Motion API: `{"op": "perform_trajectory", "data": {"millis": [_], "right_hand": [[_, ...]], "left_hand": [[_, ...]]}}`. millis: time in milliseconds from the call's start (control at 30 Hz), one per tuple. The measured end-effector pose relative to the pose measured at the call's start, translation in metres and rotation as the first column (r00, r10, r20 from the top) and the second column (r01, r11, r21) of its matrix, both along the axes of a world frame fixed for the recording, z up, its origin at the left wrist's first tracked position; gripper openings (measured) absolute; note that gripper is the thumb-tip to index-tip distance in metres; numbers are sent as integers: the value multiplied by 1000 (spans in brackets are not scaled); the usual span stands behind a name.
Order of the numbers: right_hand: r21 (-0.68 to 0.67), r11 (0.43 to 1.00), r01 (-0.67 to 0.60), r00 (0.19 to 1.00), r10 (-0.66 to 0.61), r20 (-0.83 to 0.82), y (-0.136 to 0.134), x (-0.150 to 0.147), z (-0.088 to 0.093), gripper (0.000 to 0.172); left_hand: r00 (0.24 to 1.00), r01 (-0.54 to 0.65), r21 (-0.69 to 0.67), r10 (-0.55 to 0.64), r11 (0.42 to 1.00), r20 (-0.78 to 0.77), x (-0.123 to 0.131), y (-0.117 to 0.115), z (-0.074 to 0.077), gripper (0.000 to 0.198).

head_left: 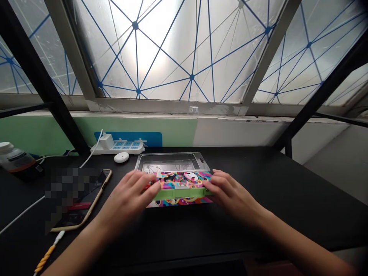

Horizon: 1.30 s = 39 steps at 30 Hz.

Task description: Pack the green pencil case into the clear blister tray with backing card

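Observation:
A pencil case [184, 193] with a bright cartoon print on top and a light green front side lies in the middle of the black table. My left hand [136, 191] is closed around its left end, thumb along the front. At the opposite end my right hand [227, 191] grips it, with fingers bent over the corner. Below the green side shows a strip of similarly printed colourful sheet [179, 202]; whether it is joined to the case I cannot tell. Just behind the case is a clear plastic tray [172, 158], its front part hidden.
On the left lies a phone [99, 195] in a tan case, plugged into a white cable with an orange sleeve [45, 258]. A white power strip [128, 147], a round white object [121, 157] and a bottle [18, 161] stand farther back. Black frame bars [304, 115] slant at both sides.

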State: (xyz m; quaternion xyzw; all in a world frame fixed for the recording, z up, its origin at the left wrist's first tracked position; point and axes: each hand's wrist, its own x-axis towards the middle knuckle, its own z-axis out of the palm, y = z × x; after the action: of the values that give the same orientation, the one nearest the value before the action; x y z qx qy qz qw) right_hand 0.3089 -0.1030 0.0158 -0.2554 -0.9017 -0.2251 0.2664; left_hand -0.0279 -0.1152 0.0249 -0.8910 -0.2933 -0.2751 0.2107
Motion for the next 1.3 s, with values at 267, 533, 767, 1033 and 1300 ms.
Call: {"op": "perform_trajectory", "data": {"millis": [267,533,767,1033,1300], "right_hand": [[-339,940,-45,998,27,-56,-5,-7,-27,34],[-699,715,9,974,-164,-155,-2,6,-21,57],[-803,595,-30,887,-355,-297,21,0,-1,38],[-817,577,11,837,-452,-308,28,-3,-4,51],[-824,566,-9,959,-229,-168,9,20,-14,70]], "left_hand": [[984,-101,-470,159,877,84,-20,-2,-40,59],[926,-46,-667,283,744,251,-26,1,-46,67],[884,-24,-727,354,686,304,-24,2,-49,100],[843,4,-766,410,643,349,-23,-3,-43,115],[846,-64,-769,443,636,296,-22,-1,-32,47]]}}
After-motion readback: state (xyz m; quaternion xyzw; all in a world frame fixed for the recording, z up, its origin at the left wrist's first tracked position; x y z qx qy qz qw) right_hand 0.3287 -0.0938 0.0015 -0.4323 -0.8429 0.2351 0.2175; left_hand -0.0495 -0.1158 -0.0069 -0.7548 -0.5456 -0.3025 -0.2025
